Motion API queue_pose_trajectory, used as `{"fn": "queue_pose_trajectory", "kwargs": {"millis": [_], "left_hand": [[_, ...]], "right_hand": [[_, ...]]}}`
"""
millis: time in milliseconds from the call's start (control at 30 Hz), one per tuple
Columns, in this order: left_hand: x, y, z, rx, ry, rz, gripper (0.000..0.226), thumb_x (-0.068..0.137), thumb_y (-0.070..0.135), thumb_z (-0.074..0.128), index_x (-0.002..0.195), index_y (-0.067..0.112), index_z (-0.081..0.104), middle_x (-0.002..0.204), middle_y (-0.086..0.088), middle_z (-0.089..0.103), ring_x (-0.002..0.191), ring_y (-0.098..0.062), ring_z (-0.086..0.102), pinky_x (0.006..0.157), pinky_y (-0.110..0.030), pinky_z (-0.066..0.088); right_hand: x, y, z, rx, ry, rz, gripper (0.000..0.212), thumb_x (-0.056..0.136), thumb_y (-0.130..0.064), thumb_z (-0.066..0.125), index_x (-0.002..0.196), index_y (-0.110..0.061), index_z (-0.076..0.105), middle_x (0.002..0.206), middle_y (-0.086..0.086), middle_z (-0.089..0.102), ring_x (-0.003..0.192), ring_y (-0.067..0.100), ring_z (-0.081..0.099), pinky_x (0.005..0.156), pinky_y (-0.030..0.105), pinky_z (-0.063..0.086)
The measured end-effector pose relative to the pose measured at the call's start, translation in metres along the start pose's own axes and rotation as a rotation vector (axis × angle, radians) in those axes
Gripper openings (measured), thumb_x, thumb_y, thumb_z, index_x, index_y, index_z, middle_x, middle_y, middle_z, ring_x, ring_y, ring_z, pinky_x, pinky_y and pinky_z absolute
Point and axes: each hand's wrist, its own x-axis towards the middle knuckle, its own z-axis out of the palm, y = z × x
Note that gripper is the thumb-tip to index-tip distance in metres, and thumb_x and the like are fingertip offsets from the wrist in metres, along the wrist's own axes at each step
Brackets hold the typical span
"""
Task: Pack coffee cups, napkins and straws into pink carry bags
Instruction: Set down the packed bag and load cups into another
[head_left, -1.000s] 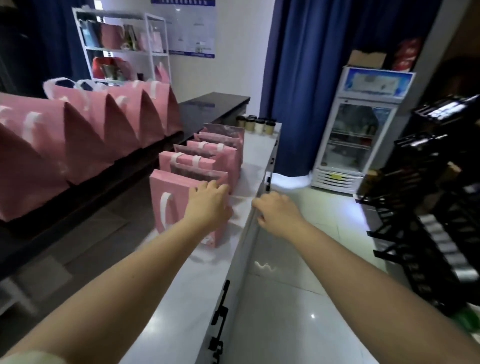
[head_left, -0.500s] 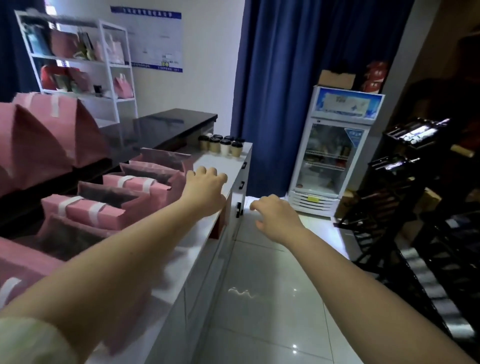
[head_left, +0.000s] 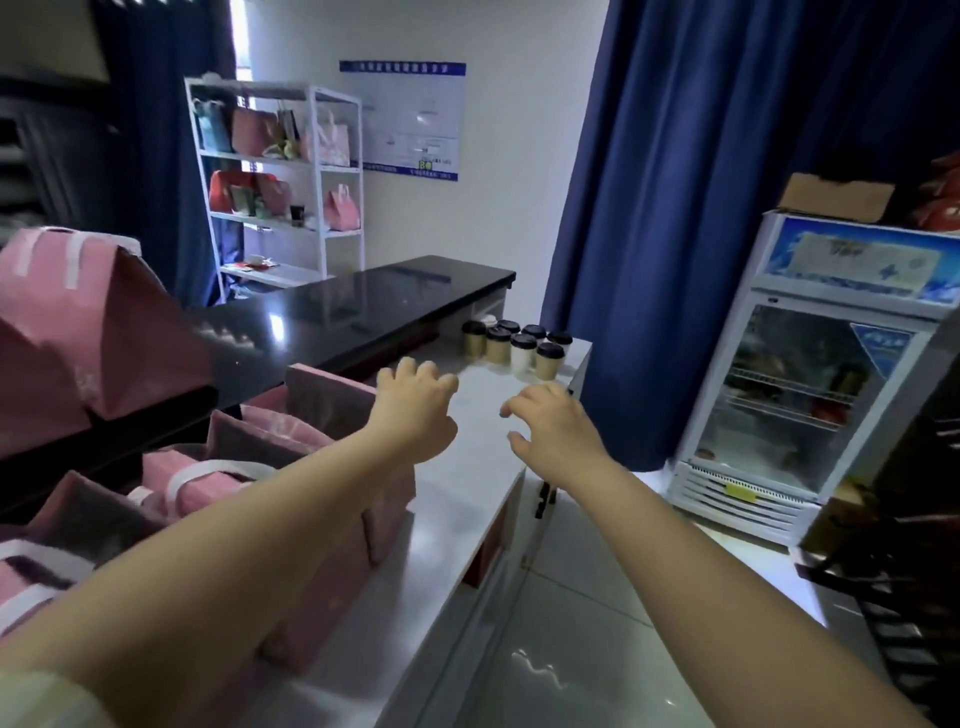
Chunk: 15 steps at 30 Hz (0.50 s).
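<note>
Several paper coffee cups with black lids (head_left: 517, 348) stand grouped at the far end of the white counter (head_left: 467, 499). A row of open pink carry bags (head_left: 291, 441) runs along the counter's left side, partly hidden by my left arm. My left hand (head_left: 415, 410) hovers over the counter beside the farthest bag, fingers loosely curled, holding nothing. My right hand (head_left: 553, 431) hovers to its right, short of the cups, fingers spread and empty. No napkins or straws are visible.
A raised black countertop (head_left: 363, 306) runs behind the bags, with closed pink bags (head_left: 93, 332) on it at left. A glass-door fridge (head_left: 810, 384) stands at right, before blue curtains. A white shelf (head_left: 280, 176) with bags is at the back. Dark racks line the right edge.
Both hands have left the nearest bag and counter edge and travelled along the counter toward the cups. My view has moved forward with them.
</note>
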Motion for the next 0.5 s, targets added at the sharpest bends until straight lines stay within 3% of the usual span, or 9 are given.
{"fn": "queue_pose_trajectory", "kwargs": {"millis": [133, 233, 500], "left_hand": [[0.067, -0.032, 0.024, 0.086, -0.001, 0.047, 0.032, 0.08, 0.03, 0.054, 0.111, 0.023, 0.05, 0.108, -0.002, 0.05, 0.098, -0.027, 0.042, 0.079, -0.039, 0.031], [0.112, -0.068, 0.037, 0.148, -0.006, 0.027, 0.037, 0.083, 0.038, 0.056, 0.117, 0.024, 0.049, 0.112, -0.002, 0.05, 0.102, -0.027, 0.045, 0.082, -0.04, 0.034], [0.178, -0.155, 0.08, 0.097, -0.042, -0.332, 0.04, 0.085, 0.036, 0.054, 0.123, 0.025, 0.052, 0.118, -0.002, 0.053, 0.111, -0.028, 0.046, 0.089, -0.042, 0.037]], "right_hand": [[0.103, 0.029, 0.012, 0.025, 0.025, -0.039, 0.029, 0.09, -0.025, 0.058, 0.118, -0.024, 0.061, 0.122, -0.004, 0.055, 0.12, 0.021, 0.039, 0.1, 0.036, 0.034], [0.179, 0.035, 0.023, -0.007, 0.04, -0.173, 0.031, 0.087, -0.024, 0.058, 0.118, -0.022, 0.063, 0.116, -0.002, 0.059, 0.114, 0.024, 0.045, 0.098, 0.038, 0.037], [0.304, 0.013, 0.12, 0.172, -0.05, -0.496, 0.03, 0.09, -0.025, 0.058, 0.119, -0.018, 0.064, 0.114, 0.0, 0.062, 0.11, 0.023, 0.048, 0.096, 0.034, 0.038]]}}
